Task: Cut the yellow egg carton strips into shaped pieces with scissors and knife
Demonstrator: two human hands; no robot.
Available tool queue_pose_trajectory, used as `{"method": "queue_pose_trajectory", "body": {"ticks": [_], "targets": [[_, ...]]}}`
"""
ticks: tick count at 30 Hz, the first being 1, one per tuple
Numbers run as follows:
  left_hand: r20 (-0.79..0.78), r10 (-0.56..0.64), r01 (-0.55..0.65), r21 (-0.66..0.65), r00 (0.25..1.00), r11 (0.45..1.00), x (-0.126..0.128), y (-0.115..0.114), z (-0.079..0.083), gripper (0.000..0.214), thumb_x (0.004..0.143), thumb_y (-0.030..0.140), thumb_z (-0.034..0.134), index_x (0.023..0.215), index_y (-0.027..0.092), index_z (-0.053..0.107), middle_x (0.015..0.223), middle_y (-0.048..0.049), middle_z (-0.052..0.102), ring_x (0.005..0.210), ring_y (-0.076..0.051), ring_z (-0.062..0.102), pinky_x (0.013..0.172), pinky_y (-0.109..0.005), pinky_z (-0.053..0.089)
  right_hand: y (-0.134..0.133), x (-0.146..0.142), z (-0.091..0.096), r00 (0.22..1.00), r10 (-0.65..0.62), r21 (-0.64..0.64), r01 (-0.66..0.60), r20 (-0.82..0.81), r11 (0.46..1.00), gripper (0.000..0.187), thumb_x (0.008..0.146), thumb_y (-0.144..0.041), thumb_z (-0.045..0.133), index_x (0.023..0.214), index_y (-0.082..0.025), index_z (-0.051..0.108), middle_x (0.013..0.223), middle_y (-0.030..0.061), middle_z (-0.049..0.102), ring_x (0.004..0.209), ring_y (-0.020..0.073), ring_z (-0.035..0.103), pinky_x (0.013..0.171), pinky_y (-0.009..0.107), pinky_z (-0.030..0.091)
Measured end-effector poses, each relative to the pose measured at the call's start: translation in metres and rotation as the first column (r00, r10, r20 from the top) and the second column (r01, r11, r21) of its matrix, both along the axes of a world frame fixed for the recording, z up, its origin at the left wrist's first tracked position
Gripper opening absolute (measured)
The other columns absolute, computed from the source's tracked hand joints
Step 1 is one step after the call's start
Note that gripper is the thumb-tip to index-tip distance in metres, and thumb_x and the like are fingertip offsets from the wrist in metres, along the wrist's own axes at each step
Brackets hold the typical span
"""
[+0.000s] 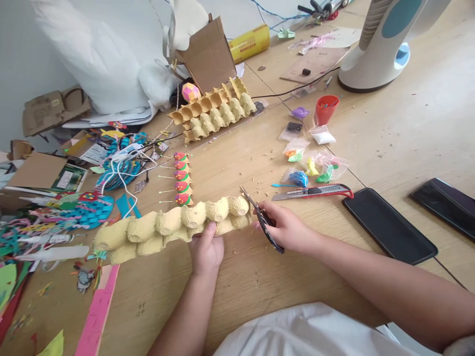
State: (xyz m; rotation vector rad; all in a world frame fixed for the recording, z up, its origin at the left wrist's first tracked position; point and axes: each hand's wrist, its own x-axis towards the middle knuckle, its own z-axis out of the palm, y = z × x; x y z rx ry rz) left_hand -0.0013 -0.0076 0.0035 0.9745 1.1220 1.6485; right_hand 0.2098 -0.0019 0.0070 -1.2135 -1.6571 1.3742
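Observation:
My left hand [206,248] grips a long yellow strip of egg carton [166,226] from below, near its middle, and holds it just above the wooden table [237,153]. My right hand [287,229] is closed on a pair of dark scissors [261,217]. Their blades touch the right end of the strip. A row of small painted red and green carton pieces [181,178] on pins lies just beyond the strip.
More egg carton pieces [213,113] lie farther back by a cardboard box [208,54]. A red utility knife [315,191], bags of coloured clay [315,165], a red cup [325,109], two phones [389,225] and a fan base [374,64] sit to the right. Paper scraps [55,212] crowd the left.

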Motion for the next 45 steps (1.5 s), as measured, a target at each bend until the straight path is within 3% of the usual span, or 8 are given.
{"method": "queue_pose_trajectory", "body": {"ticks": [10,20,31,45], "targets": [[-0.002,0.004,-0.004,0.015,1.000,1.000,-0.003,0.001,-0.003,0.048,0.087,0.024,0.068,0.133,0.036,0.059,0.144,0.0030,0.059,0.147,-0.020,0.039,0.119,-0.037,0.039,-0.001,0.002,0.009,0.999,0.039,-0.014,-0.039,0.009,0.999,0.024,0.088,-0.044,0.065,0.096,-0.023,0.057,0.073,-0.0034,0.054,0.066,0.0132,0.049,0.059,0.024,0.036],[0.021,-0.019,0.019,-0.011,1.000,1.000,0.001,-0.003,-0.003,0.045,0.088,0.023,0.067,0.131,0.036,0.061,0.149,0.0045,0.055,0.149,-0.019,0.034,0.120,-0.036,0.037,-0.002,-0.001,0.005,1.000,0.018,-0.012,-0.018,0.000,1.000,0.029,0.087,-0.049,0.066,0.087,-0.024,0.051,0.070,-0.0045,0.050,0.064,0.0126,0.047,0.058,0.024,0.035],[-0.071,-0.036,0.035,-0.011,0.997,0.999,-0.001,-0.003,-0.006,0.039,0.092,0.030,0.065,0.129,0.040,0.060,0.143,0.0049,0.060,0.142,-0.020,0.046,0.119,-0.040,0.039,0.003,0.000,-0.001,0.999,0.036,0.016,-0.035,-0.021,0.999,0.033,0.090,-0.055,0.061,0.088,-0.023,0.054,0.073,-0.0023,0.055,0.070,0.0147,0.051,0.064,0.025,0.039],[-0.013,0.006,-0.006,-0.016,1.000,1.000,-0.002,0.000,-0.002,0.043,0.087,0.027,0.069,0.128,0.035,0.061,0.142,0.0035,0.061,0.142,-0.020,0.046,0.118,-0.037,0.040,0.010,-0.002,-0.013,1.000,0.020,0.051,-0.019,-0.021,0.999,0.036,0.088,-0.057,0.062,0.086,-0.022,0.055,0.072,-0.0017,0.056,0.067,0.0145,0.051,0.063,0.027,0.040]]}}
